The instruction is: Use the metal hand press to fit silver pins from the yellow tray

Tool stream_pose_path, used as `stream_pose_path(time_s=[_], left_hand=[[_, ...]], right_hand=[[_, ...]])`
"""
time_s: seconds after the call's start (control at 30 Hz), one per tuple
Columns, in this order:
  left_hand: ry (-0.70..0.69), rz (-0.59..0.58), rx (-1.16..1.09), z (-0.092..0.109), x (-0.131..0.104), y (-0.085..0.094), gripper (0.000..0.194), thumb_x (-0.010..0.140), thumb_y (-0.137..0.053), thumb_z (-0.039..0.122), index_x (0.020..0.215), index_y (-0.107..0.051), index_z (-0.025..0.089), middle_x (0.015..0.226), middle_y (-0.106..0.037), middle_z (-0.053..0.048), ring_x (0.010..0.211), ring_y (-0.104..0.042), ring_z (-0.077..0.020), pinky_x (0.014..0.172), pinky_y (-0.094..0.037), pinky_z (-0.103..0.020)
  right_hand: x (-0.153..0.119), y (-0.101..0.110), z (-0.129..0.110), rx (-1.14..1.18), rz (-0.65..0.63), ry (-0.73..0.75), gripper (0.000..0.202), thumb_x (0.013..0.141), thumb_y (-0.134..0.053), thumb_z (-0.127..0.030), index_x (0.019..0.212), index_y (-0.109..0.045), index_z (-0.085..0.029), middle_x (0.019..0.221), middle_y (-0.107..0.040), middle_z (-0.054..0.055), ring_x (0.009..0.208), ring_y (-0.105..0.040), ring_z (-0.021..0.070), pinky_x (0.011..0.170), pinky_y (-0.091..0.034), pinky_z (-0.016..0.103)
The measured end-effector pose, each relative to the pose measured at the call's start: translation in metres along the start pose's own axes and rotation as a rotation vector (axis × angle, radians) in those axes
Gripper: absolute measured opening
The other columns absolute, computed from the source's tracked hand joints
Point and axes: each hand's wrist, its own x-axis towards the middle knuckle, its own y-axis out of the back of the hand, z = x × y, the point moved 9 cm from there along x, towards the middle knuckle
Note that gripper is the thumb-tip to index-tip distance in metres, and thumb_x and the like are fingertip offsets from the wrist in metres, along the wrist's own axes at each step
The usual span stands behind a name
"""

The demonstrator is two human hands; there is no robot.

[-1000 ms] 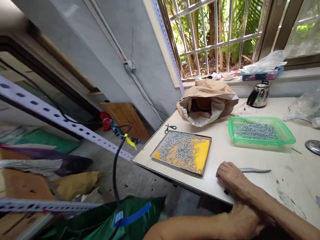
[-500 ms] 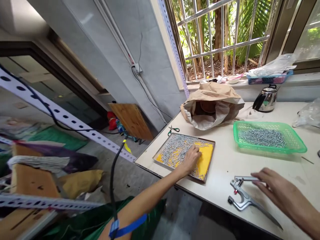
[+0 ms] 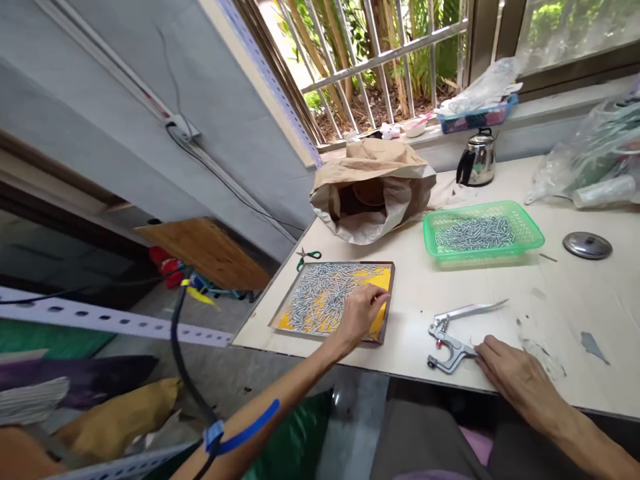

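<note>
My left hand is over the right side of a shallow tray with a yellow bottom, its fingers curled together. Whatever they hold, if anything, is hidden. Many small silver metal pins are spread across the tray, with yellow showing between them. My right hand is closed around the lower handle of metal snap pliers. The pliers lie on the table with their jaws towards the tray, and their upper handle sticks out free.
A green plastic basket holds more silver pins. Behind the tray sit an open brown paper bag and green-handled scissors. Further back are a steel kettle, a round metal lid and clear plastic bags.
The view has swung right. My right hand has gone from the pliers' upper handle to the lower one, and the pliers have turned. My left hand stays over the tray's right side.
</note>
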Motion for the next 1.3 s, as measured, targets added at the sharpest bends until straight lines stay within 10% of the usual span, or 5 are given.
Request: stream_pose_path(time_s=[0.17, 0.33, 0.6, 1.3], left_hand=[[-0.223, -0.072, -0.181, 0.062, -0.044, -0.046, 0.018, 0.092, -0.05, 0.025, 0.082, -0.063, 0.017, 0.077, -0.063, -0.004, 0.072, -0.059, -0.0137, 0.066, -0.047, -0.023], [-0.203, -0.222, -0.213, 0.064, -0.058, -0.076, 0.024, 0.093, -0.042, 0.019, 0.081, -0.062, 0.017, 0.082, -0.062, -0.006, 0.078, -0.058, -0.0156, 0.072, -0.048, -0.026], [0.743, -0.429, -0.974, 0.035, -0.074, -0.108, 0.043, 0.068, -0.071, 0.049, 0.082, -0.066, 0.009, 0.054, -0.057, 0.002, 0.045, -0.05, -0.008, 0.047, -0.043, -0.021], [0.692, -0.737, -0.727, 0.06, -0.072, -0.106, 0.029, 0.063, -0.066, 0.04, 0.057, -0.057, 0.014, 0.041, -0.045, 0.007, 0.039, -0.04, -0.0069, 0.04, -0.03, -0.019]], right_hand=[[-0.005, 0.004, -0.006, -0.072, 0.047, 0.043, 0.025, 0.09, -0.036, -0.005, 0.075, -0.049, -0.02, 0.066, -0.051, -0.001, 0.054, -0.05, 0.0126, 0.051, -0.03, 0.027], [-0.006, 0.007, -0.007, -0.103, 0.038, 0.053, 0.026, 0.085, -0.038, 0.001, 0.075, -0.05, -0.02, 0.067, -0.052, 0.0, 0.056, -0.049, 0.0134, 0.054, -0.031, 0.027], [-0.007, 0.012, -0.013, -0.163, 0.06, 0.078, 0.029, 0.08, -0.039, 0.007, 0.078, -0.053, -0.019, 0.069, -0.054, 0.002, 0.059, -0.047, 0.015, 0.057, -0.031, 0.029], [-0.008, -0.008, -0.008, -0.064, -0.074, 0.06, 0.032, 0.069, -0.043, 0.009, 0.077, -0.044, -0.021, 0.074, -0.054, 0.001, 0.059, -0.048, 0.0154, 0.056, -0.031, 0.029]])
